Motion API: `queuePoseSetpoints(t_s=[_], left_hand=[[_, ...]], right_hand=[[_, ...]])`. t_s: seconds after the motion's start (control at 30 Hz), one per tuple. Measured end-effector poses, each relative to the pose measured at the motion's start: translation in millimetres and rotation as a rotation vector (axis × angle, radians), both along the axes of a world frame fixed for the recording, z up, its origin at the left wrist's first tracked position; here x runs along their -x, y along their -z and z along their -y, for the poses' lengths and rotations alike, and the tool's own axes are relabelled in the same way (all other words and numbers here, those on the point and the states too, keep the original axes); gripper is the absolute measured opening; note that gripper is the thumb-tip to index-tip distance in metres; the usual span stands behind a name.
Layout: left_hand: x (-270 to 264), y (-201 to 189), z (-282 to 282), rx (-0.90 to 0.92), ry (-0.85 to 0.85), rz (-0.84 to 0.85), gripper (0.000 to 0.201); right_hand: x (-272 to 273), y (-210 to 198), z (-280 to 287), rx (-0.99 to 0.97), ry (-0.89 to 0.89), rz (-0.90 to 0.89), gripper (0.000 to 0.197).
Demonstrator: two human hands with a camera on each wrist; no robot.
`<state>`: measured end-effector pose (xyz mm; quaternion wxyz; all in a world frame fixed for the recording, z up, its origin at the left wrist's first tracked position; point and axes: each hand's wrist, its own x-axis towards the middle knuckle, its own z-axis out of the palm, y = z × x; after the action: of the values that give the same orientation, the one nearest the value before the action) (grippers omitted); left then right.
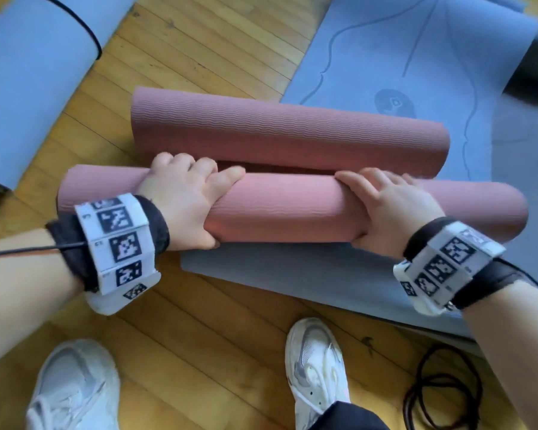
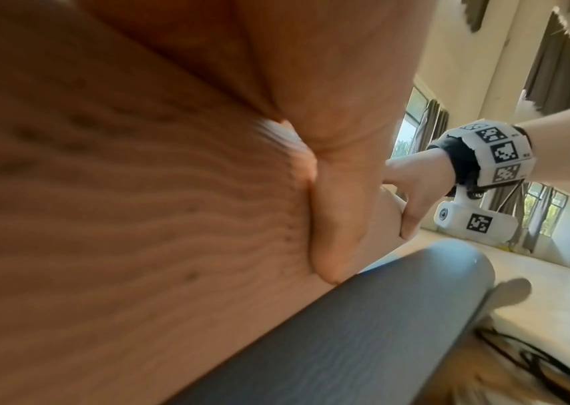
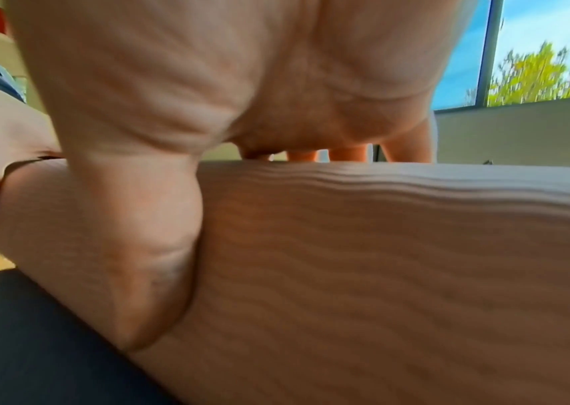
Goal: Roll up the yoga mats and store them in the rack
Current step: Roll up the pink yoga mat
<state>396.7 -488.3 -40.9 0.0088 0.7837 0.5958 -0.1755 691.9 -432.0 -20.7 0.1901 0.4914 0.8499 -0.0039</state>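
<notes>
A pink yoga mat (image 1: 286,209) lies across the wooden floor, its near part wound into a tight roll. Its far end (image 1: 286,131) curls up into a looser second roll right behind. My left hand (image 1: 187,197) grips the near roll left of centre, fingers over the top and thumb on the near side. My right hand (image 1: 389,206) grips it right of centre the same way. In the left wrist view my thumb (image 2: 339,219) presses the ribbed pink mat (image 2: 120,219). The right wrist view shows my thumb (image 3: 131,233) on the pink mat (image 3: 398,274).
A blue mat (image 1: 416,57) with a line pattern lies flat under the pink mat's right part. Another blue mat (image 1: 28,72) with a black strap (image 1: 81,26) lies at the upper left. A black cord (image 1: 441,389) coils by my white shoes (image 1: 317,367).
</notes>
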Motion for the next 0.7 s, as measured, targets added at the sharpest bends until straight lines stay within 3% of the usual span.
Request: queuePoseSetpoints(t_s=[0.17,0.4,0.6,0.7], left_hand=[[-13,38,23,0.182,0.029,0.018,0.102],[-5,56,8,0.307,-0.052,0.153,0.107],[-12,41,-1,0.243,-0.057,0.114,0.109],[-16,41,7,0.212,-0.069,0.178,0.093]], right_hand=[[-7,41,39,0.189,0.053,0.073,0.106],[0,54,26,0.294,0.076,0.068,0.107],[-1,59,7,0.362,0.288,-0.113,0.067],[4,66,3,0.361,0.347,-0.094,0.058]])
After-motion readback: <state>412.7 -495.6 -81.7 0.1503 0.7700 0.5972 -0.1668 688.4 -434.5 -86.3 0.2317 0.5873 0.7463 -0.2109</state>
